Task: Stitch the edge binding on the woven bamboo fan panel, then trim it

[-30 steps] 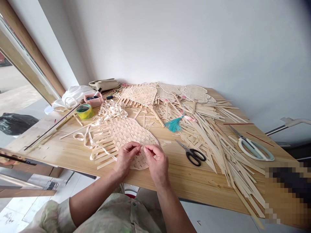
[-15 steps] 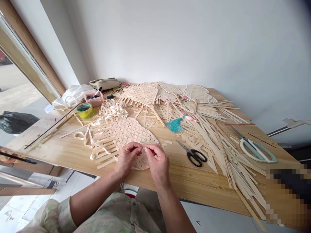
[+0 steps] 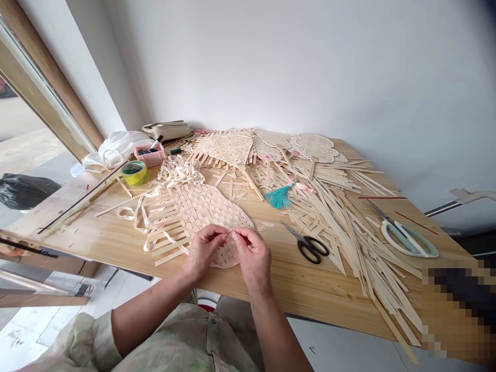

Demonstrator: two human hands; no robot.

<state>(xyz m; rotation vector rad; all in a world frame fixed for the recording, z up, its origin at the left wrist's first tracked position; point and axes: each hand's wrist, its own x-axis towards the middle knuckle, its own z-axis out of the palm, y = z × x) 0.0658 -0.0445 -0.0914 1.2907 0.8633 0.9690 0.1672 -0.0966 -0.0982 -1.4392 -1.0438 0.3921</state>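
Fingertips of my left hand and my right hand meet in a pinch above a woven strip panel. Whatever lies between the fingers is too small to make out. The panel is flat on the table, its right edge curved and bound with a pale cord, its left side ending in loose parallel strips. A cream ribbon trails over those loose ends and joins a tangled heap of ribbon behind the panel. To the right of my right hand lie black-handled scissors.
Several woven fans lie at the back by the wall. Thin wooden strips spread over the table's right half, near a teal tassel and white-handled scissors. Yellow tape, a pink basket and a bag stand left.
My right hand's fingertips shift very slightly, still pinched close to the left. The view tilts a little; the panel stays in place.
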